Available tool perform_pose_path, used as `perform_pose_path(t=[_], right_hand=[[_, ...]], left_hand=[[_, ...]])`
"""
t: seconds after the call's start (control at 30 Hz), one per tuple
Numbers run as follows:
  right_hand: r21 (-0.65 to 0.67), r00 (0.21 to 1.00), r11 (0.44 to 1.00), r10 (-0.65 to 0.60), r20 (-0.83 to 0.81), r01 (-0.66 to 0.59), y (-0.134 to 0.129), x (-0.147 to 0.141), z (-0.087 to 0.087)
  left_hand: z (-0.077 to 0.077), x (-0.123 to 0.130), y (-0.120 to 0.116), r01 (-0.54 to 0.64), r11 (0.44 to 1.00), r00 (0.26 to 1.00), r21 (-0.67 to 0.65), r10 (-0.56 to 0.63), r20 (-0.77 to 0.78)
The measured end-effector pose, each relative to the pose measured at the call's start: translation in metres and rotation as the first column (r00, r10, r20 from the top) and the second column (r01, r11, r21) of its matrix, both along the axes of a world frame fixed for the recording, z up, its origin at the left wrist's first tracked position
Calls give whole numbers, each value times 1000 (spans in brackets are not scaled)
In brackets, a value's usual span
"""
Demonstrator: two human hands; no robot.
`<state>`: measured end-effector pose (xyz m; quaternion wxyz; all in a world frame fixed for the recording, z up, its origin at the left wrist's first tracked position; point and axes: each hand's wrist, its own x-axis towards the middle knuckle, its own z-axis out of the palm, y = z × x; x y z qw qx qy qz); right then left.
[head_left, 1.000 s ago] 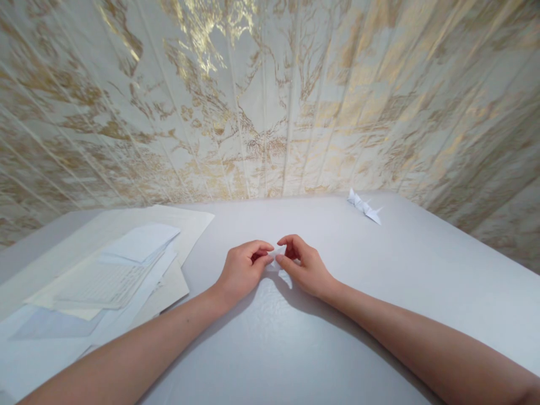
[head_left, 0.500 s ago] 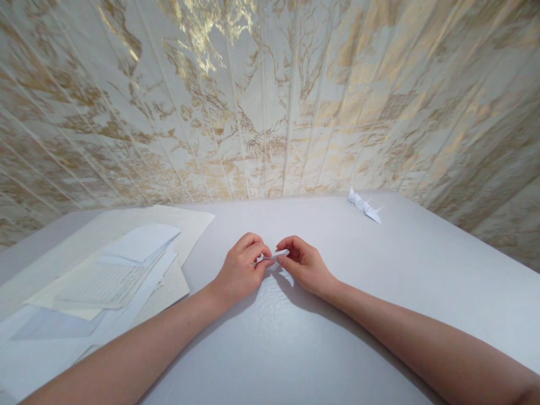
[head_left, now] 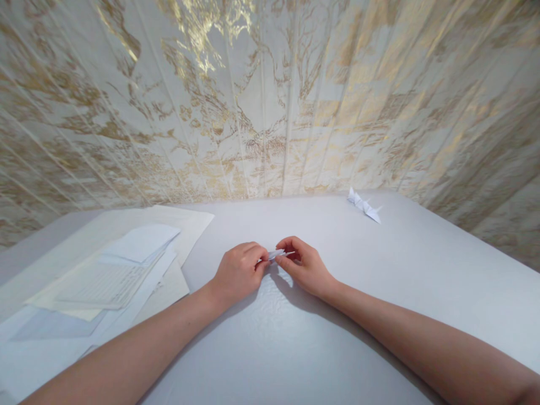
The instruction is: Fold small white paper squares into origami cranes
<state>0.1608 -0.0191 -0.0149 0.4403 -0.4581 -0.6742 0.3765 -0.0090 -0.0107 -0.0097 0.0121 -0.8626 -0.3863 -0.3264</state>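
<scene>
Between my two hands is a small piece of folded white paper (head_left: 276, 255), held just above the white table. My left hand (head_left: 242, 269) is closed, its thumb and fingers pinching the paper's left end. From the other side my right hand (head_left: 304, 264) grips it between thumb and fingertips, and a thin white point sticks out past the thumb. Much of the paper is hidden by the fingers. Far back on the right lie white folded paper cranes (head_left: 363, 206), close together in a row.
On the left side of the table (head_left: 270, 349) lies a spread of loose paper sheets (head_left: 139, 242), some overlapping, including a printed or written page (head_left: 103, 284). A white wall with gold patterns (head_left: 261, 112) rises directly behind the table's far edge.
My left fingers have come down and closed tighter on the folded paper. The paper has turned slightly, and a lower flap that hung beneath it no longer shows.
</scene>
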Motion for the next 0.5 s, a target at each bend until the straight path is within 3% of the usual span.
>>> perform_pose_path(t=[0.5], right_hand=[[51, 1000, 999, 18, 17, -19, -1, -1, -2]], left_hand=[[3, 5, -9, 96, 992, 994, 79, -100, 42]])
